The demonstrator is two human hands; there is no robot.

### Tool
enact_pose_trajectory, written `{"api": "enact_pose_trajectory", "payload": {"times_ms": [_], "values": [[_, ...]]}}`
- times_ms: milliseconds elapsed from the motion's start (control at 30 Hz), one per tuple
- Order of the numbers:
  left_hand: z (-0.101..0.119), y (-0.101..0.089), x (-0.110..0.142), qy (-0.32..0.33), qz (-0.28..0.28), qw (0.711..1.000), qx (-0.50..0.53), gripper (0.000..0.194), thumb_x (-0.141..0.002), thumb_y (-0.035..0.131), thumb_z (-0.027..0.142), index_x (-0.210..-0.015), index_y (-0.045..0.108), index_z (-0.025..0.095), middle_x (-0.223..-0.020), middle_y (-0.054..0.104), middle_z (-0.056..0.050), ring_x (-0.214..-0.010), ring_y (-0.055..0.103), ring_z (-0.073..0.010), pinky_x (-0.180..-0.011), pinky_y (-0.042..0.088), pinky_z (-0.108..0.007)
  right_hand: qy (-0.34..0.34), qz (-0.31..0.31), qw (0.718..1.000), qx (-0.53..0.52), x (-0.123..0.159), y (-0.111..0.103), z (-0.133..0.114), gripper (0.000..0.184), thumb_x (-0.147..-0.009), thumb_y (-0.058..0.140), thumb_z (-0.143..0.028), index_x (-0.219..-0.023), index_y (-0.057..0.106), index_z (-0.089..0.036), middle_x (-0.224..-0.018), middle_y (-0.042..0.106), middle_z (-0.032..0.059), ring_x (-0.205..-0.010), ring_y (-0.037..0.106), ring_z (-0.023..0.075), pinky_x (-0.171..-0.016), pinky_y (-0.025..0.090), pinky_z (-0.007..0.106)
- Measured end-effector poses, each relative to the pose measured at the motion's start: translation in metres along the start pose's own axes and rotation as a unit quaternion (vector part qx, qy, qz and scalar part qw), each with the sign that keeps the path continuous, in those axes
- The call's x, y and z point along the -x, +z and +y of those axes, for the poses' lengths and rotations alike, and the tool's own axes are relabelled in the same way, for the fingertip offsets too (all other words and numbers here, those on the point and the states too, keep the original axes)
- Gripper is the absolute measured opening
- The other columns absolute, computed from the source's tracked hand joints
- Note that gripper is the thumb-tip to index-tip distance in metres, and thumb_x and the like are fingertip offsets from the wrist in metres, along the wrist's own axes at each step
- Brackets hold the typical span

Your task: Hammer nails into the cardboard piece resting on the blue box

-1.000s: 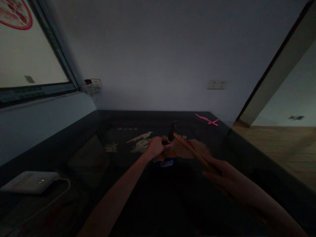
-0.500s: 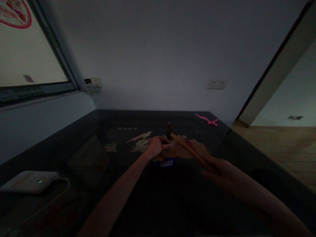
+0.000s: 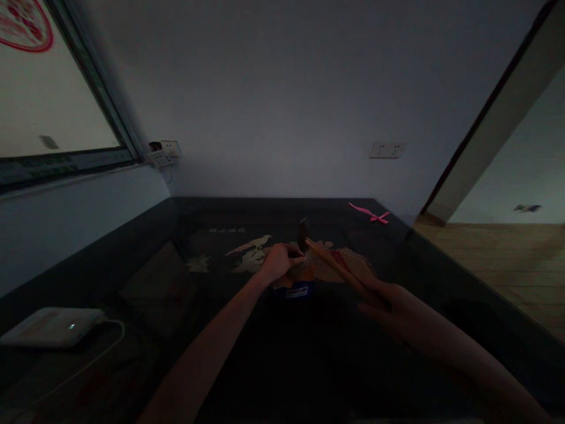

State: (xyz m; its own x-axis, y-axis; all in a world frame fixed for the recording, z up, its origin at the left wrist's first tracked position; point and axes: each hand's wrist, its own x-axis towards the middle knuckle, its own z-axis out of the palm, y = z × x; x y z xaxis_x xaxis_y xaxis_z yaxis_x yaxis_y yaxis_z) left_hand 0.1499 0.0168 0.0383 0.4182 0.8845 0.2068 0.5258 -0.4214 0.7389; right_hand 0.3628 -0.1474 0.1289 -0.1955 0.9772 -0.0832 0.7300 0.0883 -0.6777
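The right hand (image 3: 391,303) is wrapped around the handle of a hammer with a light-brown wooden shaft and a dark metal head (image 3: 330,259). The hammer slants from lower right to upper left, its head raised toward the middle of a glossy black tabletop (image 3: 265,365), well in from the far edge, the right edge and both far corners. The handle looks smooth; the head is dim, its finer shape lost in the poor light.

The left hand (image 3: 278,262) has its thumb and fingers bent toward each other just beside the hammer head; whether they grip something small I cannot tell. Beneath them are a brown, speckled, irregular flat piece with a red patch (image 3: 326,274) and a dark-blue box-like object with a white label (image 3: 300,290), partly hidden.

Dark surface spreads between this work and the far edge, which meets a pale grey wall (image 3: 273,100). A pink ribbon tied in a knot (image 3: 375,218) lies near the far right corner. A white rounded power bank (image 3: 53,327) lies near the left edge, well apart from both hands.
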Motion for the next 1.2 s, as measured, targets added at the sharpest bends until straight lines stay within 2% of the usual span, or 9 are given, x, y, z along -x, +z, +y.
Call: {"api": "enact_pose_trajectory", "payload": {"times_ms": [200,400,500,600,700,867,1000,1067,1200], "values": [[-0.002,0.001,0.000,0.006,0.002,1.000,0.002,0.021,-0.076,0.059,0.029,-0.089,0.070,0.017,-0.091,0.071,-0.004,-0.080,0.063,-0.0159,-0.072,0.044,-0.022,-0.007,0.005,1.000,-0.010,0.000,0.001,0.002,0.050,-0.076,0.054,-0.026,-0.125,0.053,-0.015,-0.098,0.067,0.0081,-0.077,0.062,0.0195,-0.065,0.050,0.028],[0.000,0.000,-0.001,0.007,0.008,1.000,-0.019,0.018,-0.075,0.061,0.028,-0.085,0.070,0.016,-0.084,0.070,-0.003,-0.074,0.063,-0.0144,-0.069,0.043,-0.021,0.025,0.025,0.999,-0.029,0.008,-0.001,0.003,0.044,-0.076,0.054,-0.029,-0.117,0.060,-0.015,-0.072,0.065,0.0033,-0.060,0.058,0.0158,-0.049,0.045,0.023],[-0.002,-0.001,-0.001,0.012,0.005,0.999,-0.032,0.019,-0.075,0.061,0.029,-0.086,0.070,0.017,-0.086,0.070,-0.003,-0.078,0.063,-0.0153,-0.071,0.044,-0.022,0.039,0.040,0.998,-0.033,0.009,0.003,0.006,0.048,-0.076,0.054,-0.032,-0.121,0.057,-0.015,-0.074,0.065,0.0039,-0.060,0.058,0.0163,-0.048,0.045,0.024],[-0.004,-0.001,-0.001,0.020,0.002,0.999,-0.040,0.020,-0.075,0.061,0.029,-0.090,0.070,0.019,-0.089,0.070,-0.003,-0.081,0.063,-0.0162,-0.073,0.044,-0.023,0.045,0.050,0.997,-0.027,0.008,0.007,0.009,0.051,-0.075,0.056,-0.034,-0.122,0.057,-0.014,-0.080,0.067,0.0066,-0.067,0.061,0.0200,-0.054,0.048,0.026],[-0.005,-0.001,-0.001,0.010,0.005,0.999,-0.038,0.023,-0.075,0.060,0.030,-0.093,0.069,0.019,-0.091,0.070,-0.004,-0.083,0.063,-0.0166,-0.074,0.044,-0.023,0.030,0.057,0.997,-0.047,0.009,0.007,0.011,0.051,-0.074,0.057,-0.035,-0.122,0.057,-0.016,-0.092,0.069,0.0083,-0.080,0.063,0.0237,-0.065,0.051,0.030],[-0.004,0.000,-0.002,0.006,0.007,0.999,-0.048,0.022,-0.075,0.061,0.032,-0.089,0.070,0.018,-0.090,0.071,-0.005,-0.083,0.063,-0.0176,-0.074,0.044,-0.023,0.012,0.047,0.996,-0.072,0.008,0.006,0.012,0.053,-0.077,0.056,-0.037,-0.127,0.053,-0.017,-0.104,0.067,0.0079,-0.093,0.061,0.0251,-0.081,0.050,0.034],[-0.001,-0.002,-0.001,0.000,0.000,0.999,-0.033,0.026,-0.076,0.060,0.032,-0.096,0.069,0.019,-0.093,0.070,-0.005,-0.082,0.064,-0.0173,-0.072,0.044,-0.023,0.009,0.038,0.998,-0.050,0.003,0.010,0.012,0.053,-0.076,0.056,-0.034,-0.126,0.054,-0.016,-0.100,0.068,0.0072,-0.096,0.061,0.0257,-0.083,0.049,0.035],[0.002,-0.003,0.000,-0.006,-0.004,1.000,-0.022,0.027,-0.076,0.060,0.032,-0.098,0.069,0.018,-0.095,0.070,-0.005,-0.082,0.064,-0.0169,-0.071,0.044,-0.022,0.006,0.036,0.999,-0.035,0.000,0.011,0.009,0.052,-0.075,0.056,-0.033,-0.123,0.056,-0.015,-0.104,0.067,0.0083,-0.099,0.060,0.0259,-0.085,0.048,0.035],[0.004,-0.002,0.002,-0.011,0.009,1.000,-0.021,0.022,-0.075,0.061,0.031,-0.088,0.070,0.016,-0.089,0.071,-0.005,-0.078,0.064,-0.0156,-0.070,0.043,-0.021,0.013,0.034,0.999,-0.028,0.002,0.007,-0.001,0.054,-0.076,0.055,-0.032,-0.127,0.053,-0.013,-0.108,0.065,0.0101,-0.092,0.062,0.0239,-0.080,0.050,0.033]]}}
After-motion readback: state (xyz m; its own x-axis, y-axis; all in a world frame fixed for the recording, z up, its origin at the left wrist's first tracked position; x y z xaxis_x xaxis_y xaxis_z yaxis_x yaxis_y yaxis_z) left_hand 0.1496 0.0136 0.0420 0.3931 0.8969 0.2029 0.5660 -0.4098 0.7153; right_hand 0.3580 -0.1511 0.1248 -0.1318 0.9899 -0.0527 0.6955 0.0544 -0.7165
